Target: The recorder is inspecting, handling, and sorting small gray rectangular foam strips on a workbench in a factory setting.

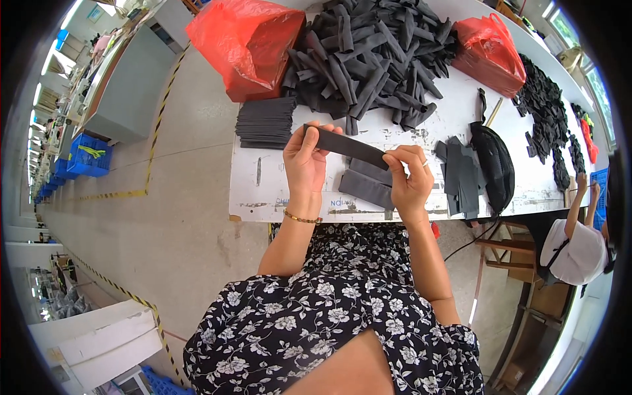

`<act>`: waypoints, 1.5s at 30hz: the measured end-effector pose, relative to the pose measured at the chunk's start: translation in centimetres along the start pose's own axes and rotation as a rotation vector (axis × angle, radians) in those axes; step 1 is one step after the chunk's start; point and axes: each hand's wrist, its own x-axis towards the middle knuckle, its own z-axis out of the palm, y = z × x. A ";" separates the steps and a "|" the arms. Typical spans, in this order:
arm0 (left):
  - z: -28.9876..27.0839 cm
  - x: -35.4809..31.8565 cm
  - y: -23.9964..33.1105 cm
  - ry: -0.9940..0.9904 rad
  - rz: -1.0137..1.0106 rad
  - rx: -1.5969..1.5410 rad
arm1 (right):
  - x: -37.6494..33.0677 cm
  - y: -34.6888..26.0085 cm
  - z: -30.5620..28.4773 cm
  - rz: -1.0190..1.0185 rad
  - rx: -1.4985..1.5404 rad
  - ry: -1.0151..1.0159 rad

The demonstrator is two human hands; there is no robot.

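Observation:
Between my two hands a dark grey fabric strip [349, 146] is stretched out above the white table [263, 187]. My left hand [307, 158] pinches its left end between thumb and fingers. Its right end is gripped by the thumb and fingers of my right hand [409, 174]. Below the strip, a few folded dark fabric pieces [366, 187] lie near the table's front edge. A neat stack of dark strips [265, 122] stands to the left of my left hand. Right of my right hand, flat dark strips [460, 174] lie in a loose pile.
A large heap of dark fabric tubes [368, 59] covers the table's far side, between a red plastic bag [247, 46] and another red bag [490, 56]. A black mesh bag [494, 168] lies at right. Another person [576, 247] works farther right. Blue crates [89, 157] stand on the floor.

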 end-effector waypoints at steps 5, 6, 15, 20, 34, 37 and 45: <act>0.1 0.4 -0.4 -0.082 -0.002 0.103 | -1.0 1.0 0.0 0.553 0.285 -0.124; 0.3 0.4 -0.6 -0.075 -0.017 0.103 | -0.9 0.9 -0.1 0.586 0.230 -0.157; 0.6 0.7 -3.6 -0.010 -0.212 0.275 | -1.6 3.4 -2.3 0.795 0.328 -0.092; -3.9 1.1 -7.5 0.011 -0.259 0.415 | -5.4 8.1 -2.9 0.870 0.197 -0.070; -5.9 1.2 -8.0 -0.201 -0.051 1.434 | -7.5 9.6 -2.4 0.864 -0.258 -0.028; -6.4 2.8 -7.6 -0.129 0.027 1.337 | -7.2 11.1 -2.7 0.890 -0.079 -0.017; -2.9 9.4 -7.7 0.174 0.077 0.800 | -4.7 11.5 -4.6 0.615 -0.758 -0.127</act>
